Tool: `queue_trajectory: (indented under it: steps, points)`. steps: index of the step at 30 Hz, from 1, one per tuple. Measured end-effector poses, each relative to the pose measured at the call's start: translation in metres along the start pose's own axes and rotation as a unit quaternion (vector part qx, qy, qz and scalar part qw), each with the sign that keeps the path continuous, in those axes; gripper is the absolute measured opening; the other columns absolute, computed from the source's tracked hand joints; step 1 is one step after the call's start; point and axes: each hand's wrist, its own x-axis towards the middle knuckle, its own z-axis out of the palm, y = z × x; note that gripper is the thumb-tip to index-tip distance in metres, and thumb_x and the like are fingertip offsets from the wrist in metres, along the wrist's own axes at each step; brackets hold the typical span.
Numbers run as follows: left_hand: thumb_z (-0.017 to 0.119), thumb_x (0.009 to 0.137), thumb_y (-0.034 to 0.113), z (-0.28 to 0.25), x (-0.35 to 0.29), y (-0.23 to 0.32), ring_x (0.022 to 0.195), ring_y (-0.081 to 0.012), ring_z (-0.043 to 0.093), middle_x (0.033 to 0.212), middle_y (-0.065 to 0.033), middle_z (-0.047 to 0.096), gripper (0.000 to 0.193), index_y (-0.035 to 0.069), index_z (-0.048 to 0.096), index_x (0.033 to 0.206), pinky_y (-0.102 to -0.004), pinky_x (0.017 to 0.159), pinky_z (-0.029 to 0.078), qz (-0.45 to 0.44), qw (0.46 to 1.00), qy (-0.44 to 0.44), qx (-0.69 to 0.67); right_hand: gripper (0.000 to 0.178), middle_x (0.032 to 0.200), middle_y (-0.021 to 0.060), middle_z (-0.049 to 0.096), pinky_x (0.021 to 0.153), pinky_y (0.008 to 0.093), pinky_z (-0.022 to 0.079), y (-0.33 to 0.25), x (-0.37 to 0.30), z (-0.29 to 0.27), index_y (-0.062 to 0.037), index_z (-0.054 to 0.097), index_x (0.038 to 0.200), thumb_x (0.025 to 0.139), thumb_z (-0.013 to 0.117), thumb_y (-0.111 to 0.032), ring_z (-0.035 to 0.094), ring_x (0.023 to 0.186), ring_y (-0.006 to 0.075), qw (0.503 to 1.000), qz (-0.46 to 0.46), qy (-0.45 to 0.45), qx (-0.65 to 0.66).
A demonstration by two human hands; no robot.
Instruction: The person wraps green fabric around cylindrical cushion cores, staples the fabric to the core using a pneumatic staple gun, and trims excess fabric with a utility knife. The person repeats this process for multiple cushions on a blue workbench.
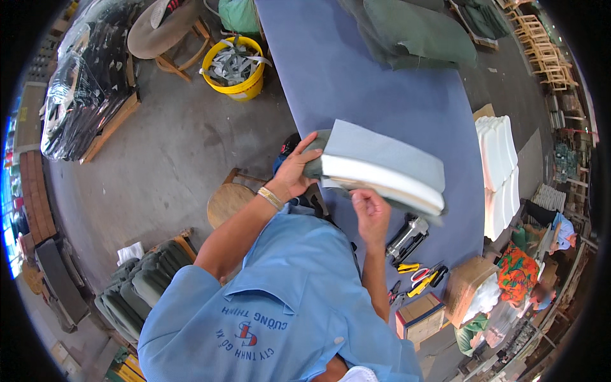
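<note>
Over the near end of the table I hold a curved foam pad [382,173], white along its side. Light grey sheet material [388,153] covers its upper face, and dark green fabric [316,162] wraps the left end and shows beneath. My left hand [294,169] is closed around that left end, thumb on top. My right hand [371,216] pinches at the pad's near lower edge, where a strip of the green fabric shows. The pad's right end is slightly blurred. A staple gun [408,239] lies on the table to the right of my right hand.
Scissors [420,275], a yellow-and-black cutter [428,281] and pliers [396,293] lie by a cardboard box [419,316]. Green fabric [414,32] covers the table's far end. White pads [496,172] are stacked at right. A yellow bucket [245,89] and round stool [230,205] stand left.
</note>
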Motion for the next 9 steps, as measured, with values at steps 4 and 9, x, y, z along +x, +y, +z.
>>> queue_trajectory:
  steps: [4, 9]
  points:
    - [0.065, 0.101, 0.016, 0.033, -0.004, -0.04, 0.111, -0.0222, 0.067, 0.133, -0.004, 0.063, 0.06, 0.029, 0.043, 0.155, -0.0438, 0.081, 0.063, -0.04, 0.996, -0.017, -0.079, 0.014, 0.084, 0.0039, 0.07, 0.078, 0.0272, 0.049, -0.033, 0.006, -0.042, 0.0013, 0.071, 0.09, 0.094, 0.076, -0.011, 0.061, 0.08, 0.0113, 0.978, -0.112, 0.09, -0.151]
    - [0.064, 0.103, 0.028, 0.068, 0.005, -0.058, 0.12, -0.0255, 0.064, 0.142, -0.0071, 0.054, 0.071, 0.024, 0.025, 0.163, -0.0352, 0.078, 0.066, -0.11, 0.987, -0.103, -0.057, 0.014, 0.084, 0.0057, 0.071, 0.078, 0.03, 0.051, -0.031, 0.022, -0.091, -0.0015, 0.072, 0.093, 0.098, 0.073, -0.015, 0.062, 0.08, 0.0129, 0.977, -0.028, 0.151, -0.146]
